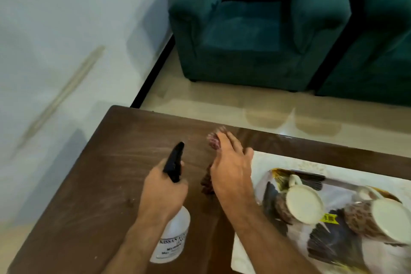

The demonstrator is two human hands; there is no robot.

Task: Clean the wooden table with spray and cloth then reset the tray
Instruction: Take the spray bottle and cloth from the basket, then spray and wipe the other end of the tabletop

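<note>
Head view, looking down on a wooden table (106, 184) filling the lower half of the frame. Left hand (163, 191) wrapped around the neck of a spray bottle (175, 236), fingers closed at the black trigger head, nozzle aimed toward the upper left of the tabletop: probably kept ready so spraying and wiping can alternate without setting anything down. Right hand (231, 169) spread flat, fingers extended, pressing down on a reddish cloth (214, 140) at frame centre; only the cloth's ends visible, one past the fingertips, another dark bunch below the palm. Flat palm rather than a fist, likely to spread pressure over the wood. Cloth blurred, so pattern and fabric hard to tell.

Tray (333, 249) in the lower right, lying on a pale mat (289, 162), carrying two cups (304, 204) tipped on their sides or upended, pale undersides facing the camera. Apparently parked on the right side to leave the left half bare for cleaning; reset of the tray not yet begun, by the look of it.

Table itself dark brown, with faint whitish streaks and smears across the left part, suggesting dust or spray film. Glossier, reflective band along the far edge near the upper right of the tabletop. A few pale specks toward the lower left corner. Bottle body translucent white with a printed label, partly legible only.

Green armchair (255, 29) beyond, at top of frame, well apart from the table.
</note>
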